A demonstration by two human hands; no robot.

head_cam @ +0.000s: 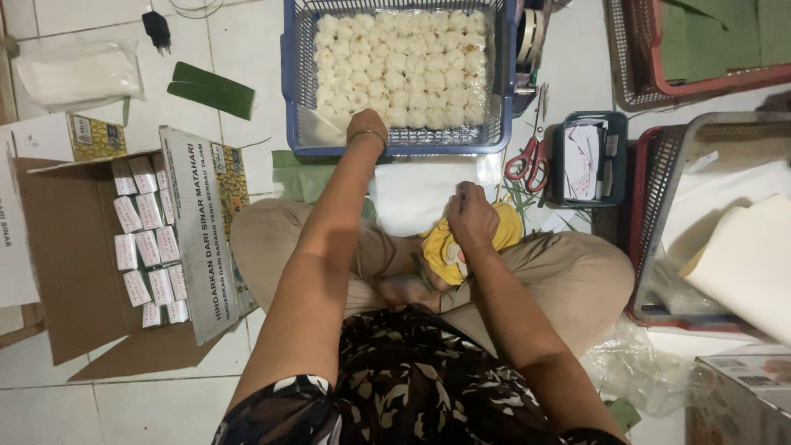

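I sit cross-legged on a tiled floor. My left hand [366, 128] reaches forward to the near edge of a blue wire basket [290, 74] that is packed with several small white round cakes [404, 67] under clear plastic; its fingers are hidden past the rim. My right hand [471, 216] rests on my lap, fingers closed on a yellow cloth [507, 227]. A sheet of white paper [416, 194] lies between my knees and the basket.
An open cardboard box [74, 272] of small white packets stands at the left. Folded green leaves [212, 89] lie behind it. Red-handled scissors [527, 152], a dark tray of paper slips [587, 158] and baskets with white sheets [725, 247] sit at the right.
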